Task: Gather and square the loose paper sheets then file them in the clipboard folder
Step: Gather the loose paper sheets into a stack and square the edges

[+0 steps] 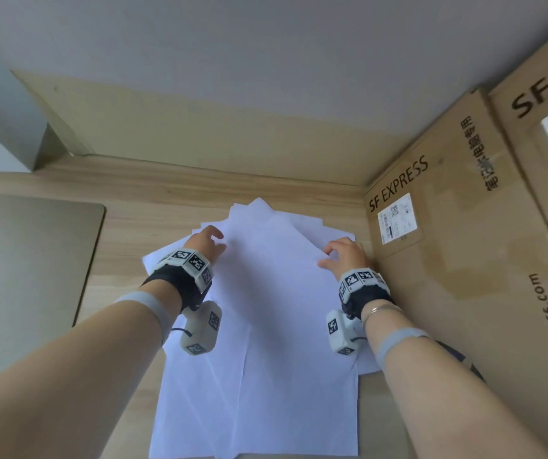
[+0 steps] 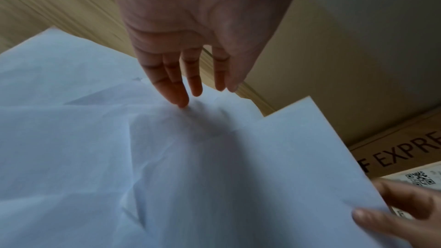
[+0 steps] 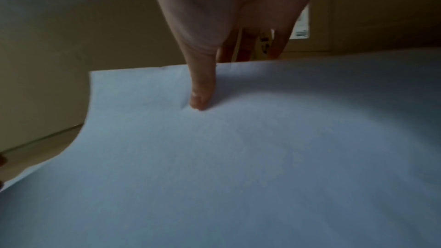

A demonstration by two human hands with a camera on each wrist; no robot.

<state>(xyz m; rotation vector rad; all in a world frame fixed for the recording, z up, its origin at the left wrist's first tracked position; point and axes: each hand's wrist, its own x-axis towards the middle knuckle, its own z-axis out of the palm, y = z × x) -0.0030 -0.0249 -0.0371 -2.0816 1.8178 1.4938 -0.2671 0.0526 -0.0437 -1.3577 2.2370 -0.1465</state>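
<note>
Several loose white paper sheets (image 1: 266, 309) lie fanned and overlapping on the wooden desk (image 1: 126, 246). My left hand (image 1: 214, 238) is at the pile's far left, its fingers fairly straight and their tips touching the sheets (image 2: 95, 157). My right hand (image 1: 328, 256) pinches the right edge of the top sheet (image 3: 238, 157), thumb (image 3: 201, 99) on top and fingers underneath. That sheet (image 2: 298, 167) is lifted and bowed. A flat grey clipboard folder (image 1: 27, 260) lies closed at the left, apart from the pile.
Large SF Express cardboard boxes (image 1: 448, 243) stand hard against the pile's right side. A raised wooden ledge (image 1: 199, 183) and the wall (image 1: 266, 61) bound the desk at the back. A grey block (image 1: 17, 120) sits at the far left.
</note>
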